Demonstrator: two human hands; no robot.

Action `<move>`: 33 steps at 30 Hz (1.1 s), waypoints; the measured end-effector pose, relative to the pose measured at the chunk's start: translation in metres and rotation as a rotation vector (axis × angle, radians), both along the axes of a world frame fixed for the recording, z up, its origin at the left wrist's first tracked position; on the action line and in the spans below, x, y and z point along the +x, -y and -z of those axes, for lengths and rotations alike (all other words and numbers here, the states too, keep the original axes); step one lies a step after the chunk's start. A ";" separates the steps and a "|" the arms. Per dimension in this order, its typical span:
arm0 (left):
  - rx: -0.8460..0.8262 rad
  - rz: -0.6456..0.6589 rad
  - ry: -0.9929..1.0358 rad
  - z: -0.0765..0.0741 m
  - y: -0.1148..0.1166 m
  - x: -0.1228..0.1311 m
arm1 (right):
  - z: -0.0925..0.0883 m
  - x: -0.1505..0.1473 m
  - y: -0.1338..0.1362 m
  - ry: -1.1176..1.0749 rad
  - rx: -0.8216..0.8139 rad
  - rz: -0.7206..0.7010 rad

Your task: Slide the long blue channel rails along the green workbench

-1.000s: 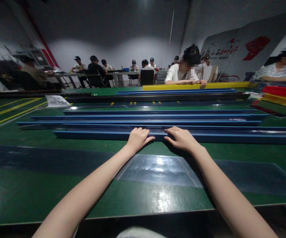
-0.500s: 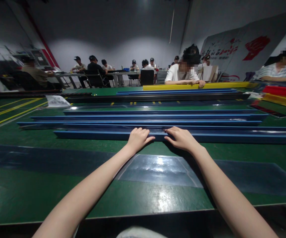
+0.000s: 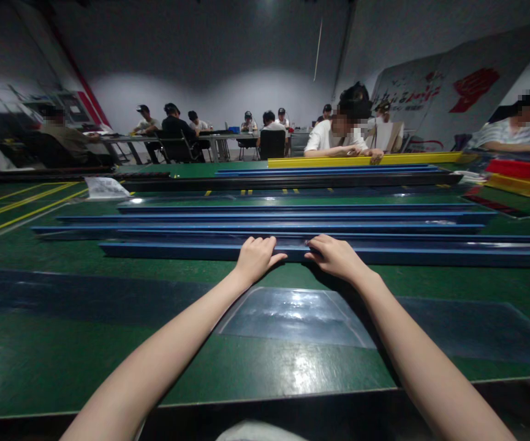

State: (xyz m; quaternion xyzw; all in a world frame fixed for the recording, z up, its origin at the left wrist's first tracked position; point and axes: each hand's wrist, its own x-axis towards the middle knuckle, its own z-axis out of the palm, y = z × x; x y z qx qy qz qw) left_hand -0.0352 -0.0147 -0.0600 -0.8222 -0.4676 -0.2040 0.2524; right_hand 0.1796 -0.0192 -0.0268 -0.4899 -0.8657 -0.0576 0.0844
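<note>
Across the green table lies a long blue channel strip (image 3: 177, 252), its trough facing up. My left hand (image 3: 255, 258) is wrapped over its near wall, with the fingers inside the trough and the thumb along the front. A short way to the right, my right hand (image 3: 336, 256) grips the same wall, fingers curled into the trough and thumb drawn in against the front. Its fingertips are partly hidden, and I cannot make out whether they touch something small in there. Below both hands, a clear plastic sheet (image 3: 296, 315) lies flat on the table.
More blue strips (image 3: 265, 215) lie parallel behind mine, then a black strip (image 3: 292, 181). Opposite, a person (image 3: 338, 131) handles a yellow strip (image 3: 412, 159). Red (image 3: 519, 167) and yellow (image 3: 522, 184) bins stand at the right. The table's near edge (image 3: 274, 401) runs below my forearms.
My right thumb and fingers have curled in a little more. My left hand stays almost still on the blue channel strip. The yellow strip opposite has shifted slightly right.
</note>
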 end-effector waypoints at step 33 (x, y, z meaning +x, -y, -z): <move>-0.004 0.036 0.027 0.001 0.000 -0.001 | -0.001 0.000 0.001 0.073 0.085 0.042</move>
